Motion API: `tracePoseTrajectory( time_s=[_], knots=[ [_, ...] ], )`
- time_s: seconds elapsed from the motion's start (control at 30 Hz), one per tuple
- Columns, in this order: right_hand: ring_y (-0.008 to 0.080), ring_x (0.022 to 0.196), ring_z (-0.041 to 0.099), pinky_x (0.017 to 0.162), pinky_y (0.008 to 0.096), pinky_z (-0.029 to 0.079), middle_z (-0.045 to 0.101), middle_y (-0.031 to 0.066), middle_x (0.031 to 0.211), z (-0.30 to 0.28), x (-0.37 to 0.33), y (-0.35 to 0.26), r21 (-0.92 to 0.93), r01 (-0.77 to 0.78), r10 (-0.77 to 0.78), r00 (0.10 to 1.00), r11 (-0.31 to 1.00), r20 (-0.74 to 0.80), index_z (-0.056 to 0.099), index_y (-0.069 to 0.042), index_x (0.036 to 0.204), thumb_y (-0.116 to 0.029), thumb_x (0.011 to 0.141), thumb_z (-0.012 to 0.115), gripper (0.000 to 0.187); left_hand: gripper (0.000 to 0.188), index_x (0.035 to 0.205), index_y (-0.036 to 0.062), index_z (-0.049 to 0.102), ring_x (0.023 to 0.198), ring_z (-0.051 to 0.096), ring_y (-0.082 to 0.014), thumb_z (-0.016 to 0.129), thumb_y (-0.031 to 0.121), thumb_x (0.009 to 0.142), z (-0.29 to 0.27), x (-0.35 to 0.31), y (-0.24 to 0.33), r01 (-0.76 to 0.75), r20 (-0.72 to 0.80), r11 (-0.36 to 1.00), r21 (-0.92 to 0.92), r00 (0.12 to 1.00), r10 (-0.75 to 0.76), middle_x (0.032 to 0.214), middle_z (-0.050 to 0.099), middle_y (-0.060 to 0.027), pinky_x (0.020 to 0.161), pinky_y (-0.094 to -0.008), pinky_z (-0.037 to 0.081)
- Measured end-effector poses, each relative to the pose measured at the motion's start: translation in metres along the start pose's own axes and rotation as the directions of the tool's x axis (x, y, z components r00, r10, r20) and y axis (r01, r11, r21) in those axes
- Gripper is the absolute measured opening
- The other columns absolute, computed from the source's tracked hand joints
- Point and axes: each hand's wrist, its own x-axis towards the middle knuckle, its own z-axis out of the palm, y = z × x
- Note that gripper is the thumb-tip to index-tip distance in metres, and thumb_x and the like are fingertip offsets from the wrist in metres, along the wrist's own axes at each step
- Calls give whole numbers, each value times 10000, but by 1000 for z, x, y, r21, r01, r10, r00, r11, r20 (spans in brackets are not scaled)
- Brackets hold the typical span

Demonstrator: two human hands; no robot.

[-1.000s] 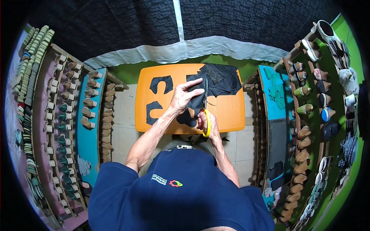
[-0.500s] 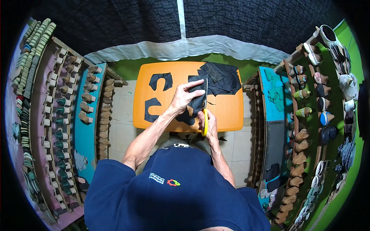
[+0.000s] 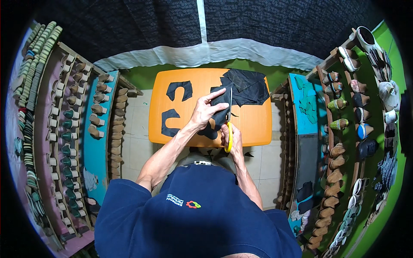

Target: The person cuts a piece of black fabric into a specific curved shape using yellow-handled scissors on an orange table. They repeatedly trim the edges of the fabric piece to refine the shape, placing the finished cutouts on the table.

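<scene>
Left hand (image 3: 205, 112) pinches the black piece (image 3: 218, 117) over the orange surface (image 3: 254, 124) — fingertips sit just beside the blade, so a nick looks likely. Right hand (image 3: 231, 138) grips yellow scissors (image 3: 229, 124); unsupported, the floppy piece could skew the cut.

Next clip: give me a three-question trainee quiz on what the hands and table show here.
1. True or false: the right hand holds yellow-handled scissors.
2. What does the left hand hold?
3. The cut-out black shapes on the orange table lie to the person's: A) left B) right

Key: 1 true; 2 the black fabric piece being cut; 3 A.
</scene>
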Motion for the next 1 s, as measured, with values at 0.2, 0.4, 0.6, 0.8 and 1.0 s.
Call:
tracePoseTrajectory(
  time_s=[0.2, 0.4, 0.6, 0.8, 1.0],
  knots=[
    [86, 459, 518, 434, 257, 398, 506, -22, 546, -2, 2, -4, -29, -24, 23, 1000, 999, -16, 629, -42, 854, -572, 895, 696, 536, 603, 1408, -7, 531, 872, 700, -138, 730, -47, 839, 0, -4, -3, 23, 36, 1000, 20, 999, -23, 1092, 706, -123, 814, -256, 591],
    [125, 562, 596, 535, 263, 505, 591, 36, 677, -4, -4, 0, 107, -6, 8, 1000, 994, -16, 607, -22, 949, -575, 926, 648, 555, 896, 1558, 75, 313, 771, 659, -76, 741, -68, 784, -18, -1, 6, -5, 70, 989, 149, 998, -6, 1293, 551, -141, 724, -200, 543],
    [151, 775, 652, 689, 274, 576, 645, 104, 931, -7, 12, 11, 240, 154, -143, 988, 958, -61, 552, -12, 1043, -566, 966, 585, 560, 1073, 1611, 204, 214, 772, 602, -34, 771, -66, 735, -19, 11, 30, 128, 276, 964, 235, 942, -192, 1267, 498, -135, 710, -188, 495],
    [101, 512, 529, 529, 259, 529, 550, 25, 712, -7, 18, 20, 242, 91, -65, 992, 966, -112, 559, -35, 941, -642, 960, 527, 608, 1005, 1568, 183, 343, 960, 605, -104, 793, -40, 697, -26, 26, 45, 45, 243, 945, 325, 961, -129, 1221, 627, -87, 993, -236, 439],
    [138, 454, 524, 445, 285, 468, 516, 48, 611, -10, 13, 22, 425, -93, 162, 978, 901, -129, 523, -59, 861, -655, 961, 508, 604, 879, 1504, 140, 421, 1027, 648, -150, 758, -41, 713, -42, 21, 57, 117, 220, 927, 356, 954, -205, 1186, 678, -129, 1005, -270, 468]
  ],
)
